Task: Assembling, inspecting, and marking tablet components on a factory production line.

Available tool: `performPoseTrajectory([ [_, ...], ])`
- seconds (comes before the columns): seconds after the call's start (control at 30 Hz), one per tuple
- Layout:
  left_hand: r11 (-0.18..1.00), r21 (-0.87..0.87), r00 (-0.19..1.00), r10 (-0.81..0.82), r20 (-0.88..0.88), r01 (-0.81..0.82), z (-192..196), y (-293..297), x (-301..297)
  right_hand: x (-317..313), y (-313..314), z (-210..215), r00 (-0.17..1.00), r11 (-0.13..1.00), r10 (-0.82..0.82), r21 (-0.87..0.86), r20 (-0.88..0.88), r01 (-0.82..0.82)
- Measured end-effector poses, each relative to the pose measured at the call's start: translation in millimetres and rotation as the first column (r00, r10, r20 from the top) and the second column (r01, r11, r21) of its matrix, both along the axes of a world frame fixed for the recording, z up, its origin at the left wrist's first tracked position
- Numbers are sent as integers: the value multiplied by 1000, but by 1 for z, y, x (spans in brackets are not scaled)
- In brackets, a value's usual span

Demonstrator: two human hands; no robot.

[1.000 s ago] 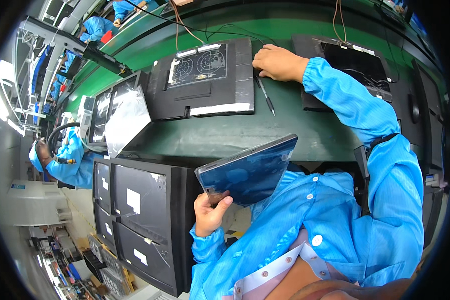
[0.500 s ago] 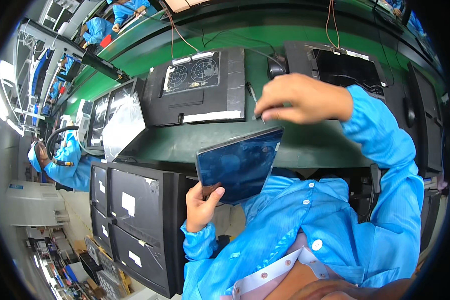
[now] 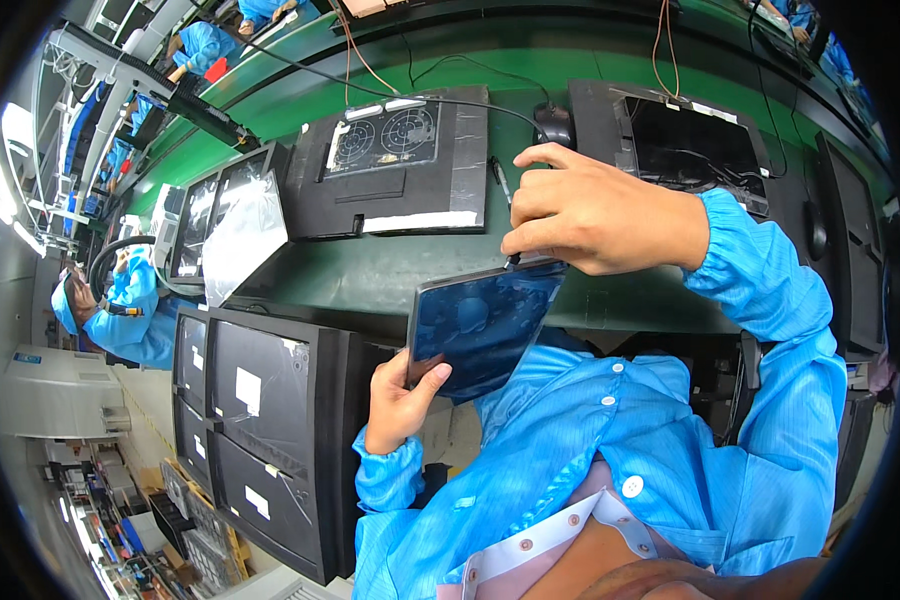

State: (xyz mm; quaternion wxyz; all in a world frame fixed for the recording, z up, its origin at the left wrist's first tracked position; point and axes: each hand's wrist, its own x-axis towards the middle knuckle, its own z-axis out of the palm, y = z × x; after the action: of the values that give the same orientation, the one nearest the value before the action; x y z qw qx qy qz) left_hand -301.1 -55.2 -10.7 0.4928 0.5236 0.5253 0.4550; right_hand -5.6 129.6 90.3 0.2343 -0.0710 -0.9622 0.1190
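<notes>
Gleaming with a dark blue, mirror-like face, a flat rectangular panel (image 3: 482, 328) with rounded corners sits tilted at the middle of the view, held in the air between the person's chest and the green table (image 3: 390, 270). At its seven o'clock corner the left hand (image 3: 400, 400) grips it, thumb pressed on the glossy face and the other fingers wrapped behind the lower edge. At its one o'clock corner the right hand (image 3: 595, 215) has its fingers closed in a pinch on the top edge; whether a small dark tool sits in that pinch I cannot tell. Both arms wear smooth, light blue smock sleeves with gathered cuffs.

Beyond the panel at twelve o'clock, a matte black back cover (image 3: 400, 165) lies flat on the table, showing two round fan grilles and a strip of pale tape along its near edge. At two o'clock lies another black, rectangular unit (image 3: 690, 140), open-faced, with thin cables running away from it. At nine o'clock, a stack of dark boxy units (image 3: 260, 440) wrapped in clear film carries small white labels. Farther out at nine o'clock, another person in a blue smock (image 3: 130, 310) stands by a looped black hose.
</notes>
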Motion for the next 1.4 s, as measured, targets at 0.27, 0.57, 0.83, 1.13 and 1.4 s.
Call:
performPoseTrajectory([
  [0.27, 1000, -24, 996, -11, -85, 9, -1, 5, 0, -8, 2, 14, 980, 985, 58, 150, 192, -88],
  [0.57, 998, -65, 993, 21, 115, -14, -2, 19, 9, -3, 2, 6, 884, 957, -154, 156, -441, 244],
  [0.83, 913, 258, 948, 311, 66, -317, 38, 106, 18, 18, 54, -54, 953, 184, -303, -981, -5, 54],
  [1.13, 520, 638, 478, 839, -258, -568, -27, 167, 13, -87, 96, -103, 663, -106, -741, -957, -104, -269],
  [1.4, 743, 504, 482, 669, -565, -440, -52, 194, 10, -130, 104, -128, 512, -128, -846, -874, -151, -469],
])
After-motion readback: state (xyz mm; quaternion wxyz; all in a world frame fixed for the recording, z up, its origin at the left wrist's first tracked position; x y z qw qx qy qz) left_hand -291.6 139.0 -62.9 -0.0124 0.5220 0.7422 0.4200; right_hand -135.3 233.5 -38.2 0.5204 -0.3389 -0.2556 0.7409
